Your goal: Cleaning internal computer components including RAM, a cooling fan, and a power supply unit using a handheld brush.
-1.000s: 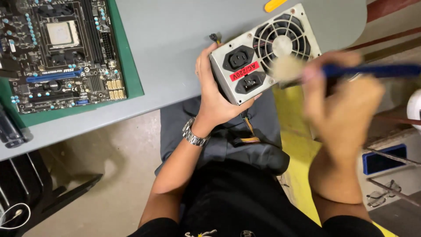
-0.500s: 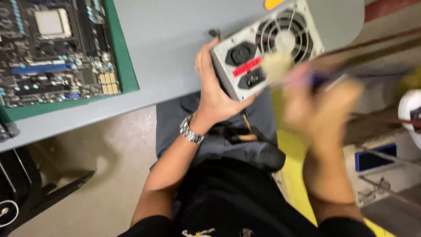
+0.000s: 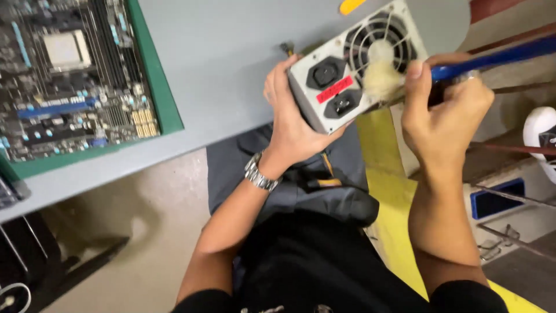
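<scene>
— What lay at the far left?

— A circuit board (image 3: 69,75) on a green mat (image 3: 165,110), flat on the grey table (image 3: 226,52), well apart from my hands.

— And your left hand?

— My left hand (image 3: 295,124) was curled shut around the near corner of the power supply box (image 3: 353,66), thumb on its side and palm underneath, with a metal watch (image 3: 259,174) on the wrist. The box was tilted above the table's edge, its fan grille and two sockets facing me.

— What touched the grille?

— The pale bristles of a brush (image 3: 385,78), pressed against the lower part of the fan, just right of the sockets.

— Who held it?

— My right hand (image 3: 443,110), fingers closed tight on the blue handle, sat immediately right of the box, nearly touching its edge. Below was yellow floor (image 3: 394,191).
</scene>
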